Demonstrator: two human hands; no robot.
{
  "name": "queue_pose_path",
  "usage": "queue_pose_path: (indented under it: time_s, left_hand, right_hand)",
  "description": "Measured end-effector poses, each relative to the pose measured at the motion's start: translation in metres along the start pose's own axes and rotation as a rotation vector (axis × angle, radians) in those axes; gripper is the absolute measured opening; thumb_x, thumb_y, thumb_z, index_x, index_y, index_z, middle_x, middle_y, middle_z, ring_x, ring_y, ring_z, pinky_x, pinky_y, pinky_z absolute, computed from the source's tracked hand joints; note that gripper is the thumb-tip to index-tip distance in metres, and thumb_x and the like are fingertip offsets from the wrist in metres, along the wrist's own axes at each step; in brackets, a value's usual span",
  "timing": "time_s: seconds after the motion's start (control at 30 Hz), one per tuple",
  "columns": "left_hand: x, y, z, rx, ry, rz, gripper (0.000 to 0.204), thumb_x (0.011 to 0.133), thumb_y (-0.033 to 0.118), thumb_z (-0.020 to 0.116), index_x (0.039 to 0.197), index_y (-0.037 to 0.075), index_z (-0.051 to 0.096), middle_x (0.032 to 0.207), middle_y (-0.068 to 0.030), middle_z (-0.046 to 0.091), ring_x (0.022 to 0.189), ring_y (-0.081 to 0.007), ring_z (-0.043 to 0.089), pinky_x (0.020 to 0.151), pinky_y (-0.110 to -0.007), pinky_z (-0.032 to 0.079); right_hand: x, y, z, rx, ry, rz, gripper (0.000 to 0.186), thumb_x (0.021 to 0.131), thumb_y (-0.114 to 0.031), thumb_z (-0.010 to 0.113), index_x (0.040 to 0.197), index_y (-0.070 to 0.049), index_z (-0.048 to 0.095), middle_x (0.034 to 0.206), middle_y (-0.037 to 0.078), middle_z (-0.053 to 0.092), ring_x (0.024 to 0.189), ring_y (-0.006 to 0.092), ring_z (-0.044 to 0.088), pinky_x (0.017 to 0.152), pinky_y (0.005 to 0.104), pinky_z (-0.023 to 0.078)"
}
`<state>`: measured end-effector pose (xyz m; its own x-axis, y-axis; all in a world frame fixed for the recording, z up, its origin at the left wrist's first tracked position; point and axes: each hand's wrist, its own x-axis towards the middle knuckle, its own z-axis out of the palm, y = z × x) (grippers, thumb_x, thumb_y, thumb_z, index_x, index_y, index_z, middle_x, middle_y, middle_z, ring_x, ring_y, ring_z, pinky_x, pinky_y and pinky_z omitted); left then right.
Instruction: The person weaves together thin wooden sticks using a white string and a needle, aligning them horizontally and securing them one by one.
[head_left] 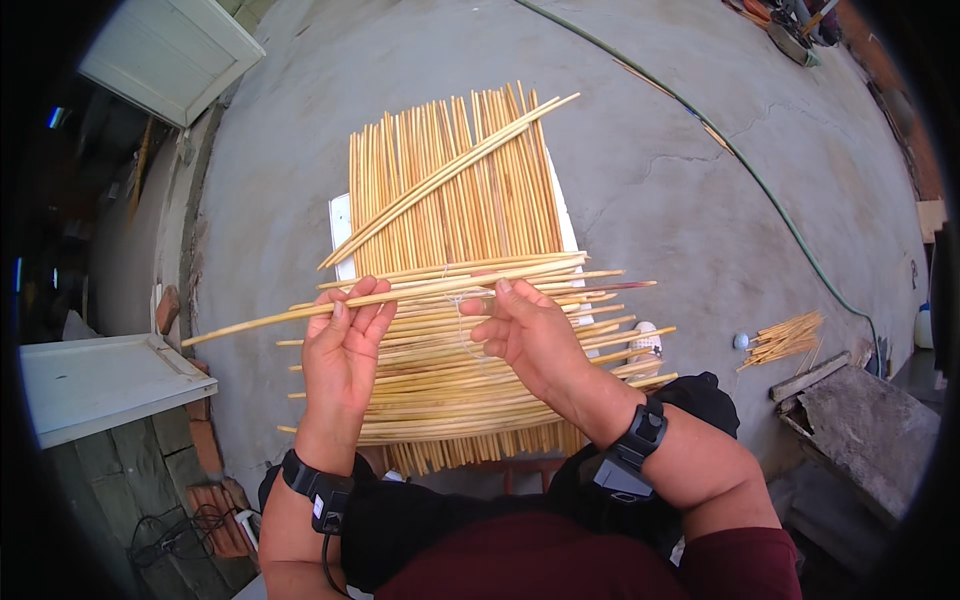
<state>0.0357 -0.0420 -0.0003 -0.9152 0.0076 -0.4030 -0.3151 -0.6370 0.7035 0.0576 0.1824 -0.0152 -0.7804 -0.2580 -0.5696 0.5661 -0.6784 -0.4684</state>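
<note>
My left hand (345, 345) grips a long, pale peeled stick (255, 322) between thumb and fingers. It slants up to the right across a row of crosswise sticks (440, 405). My right hand (535, 335) is partly curled just below the stick's right part, its thumb and forefinger pinched at a thin white string (470, 294). The string loops loosely between my hands and over the sticks. Beyond them, a mat of upright sticks (430, 180) lies side by side on a white board (342, 222). Several loose sticks (450, 170) lie diagonally on top.
A green hose (770, 210) curves over the grey concrete floor (660, 190). To the right lie a small bundle of short sticks (785, 340), a pale ball (741, 341) and a weathered board (865, 425). White panels (110, 385) and bricks (215, 520) stand at the left.
</note>
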Motion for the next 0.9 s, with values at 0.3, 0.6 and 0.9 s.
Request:
queue_pose_path:
  time_s: [0.3,0.6,0.9]
  left_hand:
    - [0.023,0.062,0.011,1.373,-0.048,0.954,0.020,0.092,0.008,0.058,0.111,0.005,0.063,0.085,-0.0073,0.063,0.076,-0.0177,0.060,0.068,-0.029,0.050]
    - [0.014,-0.025,0.024,1.740,-0.532,1.112,0.031,0.079,0.005,0.060,0.109,0.011,0.067,0.077,-0.0055,0.057,0.069,-0.0244,0.056,0.063,-0.036,0.047]
    - [0.057,-0.054,-0.020,1.494,-0.365,1.034,0.014,0.080,0.002,0.062,0.093,0.005,0.065,0.085,-0.0088,0.061,0.085,-0.0282,0.058,0.074,-0.038,0.047]
  right_hand:
    - [-0.001,-0.012,0.008,-0.376,-0.044,-0.006,0.022,0.097,-0.015,0.054,0.117,-0.006,0.058,0.097,0.006,0.066,0.071,0.0085,0.060,0.059,0.0199,0.047]
    - [0.006,-0.005,-0.020,-0.025,0.051,-0.124,0.022,0.101,-0.022,0.046,0.106,-0.003,0.055,0.087,0.009,0.064,0.068,0.0125,0.061,0.057,0.0242,0.050]
    - [0.007,-0.002,-0.044,-0.039,0.239,-0.241,0.023,0.102,-0.022,0.044,0.110,-0.003,0.055,0.093,0.010,0.064,0.075,0.0146,0.063,0.059,0.0253,0.051]
